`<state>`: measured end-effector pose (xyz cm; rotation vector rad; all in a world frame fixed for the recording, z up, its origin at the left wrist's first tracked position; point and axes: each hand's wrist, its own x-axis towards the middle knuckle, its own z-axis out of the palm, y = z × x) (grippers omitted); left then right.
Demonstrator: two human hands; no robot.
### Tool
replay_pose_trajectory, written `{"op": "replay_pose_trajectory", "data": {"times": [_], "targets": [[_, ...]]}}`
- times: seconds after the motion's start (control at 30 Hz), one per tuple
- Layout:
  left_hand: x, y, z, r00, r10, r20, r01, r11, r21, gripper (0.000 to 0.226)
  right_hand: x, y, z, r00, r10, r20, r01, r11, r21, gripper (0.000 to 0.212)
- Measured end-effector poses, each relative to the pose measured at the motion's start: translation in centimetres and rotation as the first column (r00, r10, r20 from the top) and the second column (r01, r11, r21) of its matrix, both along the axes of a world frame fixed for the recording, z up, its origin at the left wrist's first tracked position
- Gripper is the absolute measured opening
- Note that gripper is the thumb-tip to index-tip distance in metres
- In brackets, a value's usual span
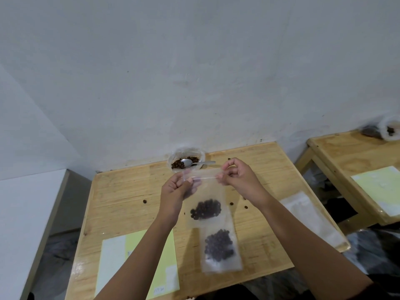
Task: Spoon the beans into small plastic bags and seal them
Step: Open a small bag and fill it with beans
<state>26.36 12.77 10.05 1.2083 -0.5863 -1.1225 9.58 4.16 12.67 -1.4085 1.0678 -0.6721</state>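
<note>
A small clear plastic bag [207, 191] hangs above the wooden table [121, 191], with dark beans [206, 210] gathered at its bottom. My left hand [175, 191] pinches the left end of the bag's zip strip. My right hand [240, 178] pinches the strip's right end. A second bag with beans [219, 247] lies flat on the table below the first. At the table's far edge a plastic-lined bowl of beans [186, 162] holds a metal spoon [194, 163].
Loose beans [144, 201] lie scattered on the table. A yellow and white sheet [138, 263] lies at the front left. Empty clear bags [311, 217] lie at the right edge. A second table [355, 161] with another sheet and a bag stands to the right.
</note>
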Motion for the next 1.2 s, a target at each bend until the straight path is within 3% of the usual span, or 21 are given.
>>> {"op": "replay_pose_trajectory", "data": {"times": [0.37, 0.57, 0.8, 1.07, 1.2], "targets": [[-0.3, -1.4, 0.0, 0.991, -0.051, 0.128, 0.052, 0.999, -0.002, 0.038, 1.3, -0.1, -1.2, 0.997, -0.064, -0.035, 0.06, 0.993, -0.103, 0.022], [-0.4, -1.8, -0.9, 0.981, -0.063, 0.183, 0.057, 0.998, 0.04, 0.038, 1.9, -0.1, -2.1, 0.98, -0.119, -0.161, 0.099, 0.987, -0.125, 0.023], [0.5, -2.0, -1.4, 0.98, -0.063, 0.188, 0.054, 0.997, 0.051, 0.034, 2.1, -0.2, -2.3, 0.995, -0.094, -0.04, 0.092, 0.995, -0.043, 0.028], [0.6, -2.1, -0.9, 0.972, -0.194, 0.13, 0.191, 0.981, 0.032, 0.031, 2.6, -0.6, -2.1, 0.98, -0.099, -0.17, 0.082, 0.991, -0.105, 0.028], [1.2, -2.1, -1.0, 0.959, -0.25, 0.131, 0.247, 0.968, 0.036, 0.033, 2.2, -0.8, -1.9, 0.991, -0.128, -0.049, 0.129, 0.992, 0.001, 0.022]]}}
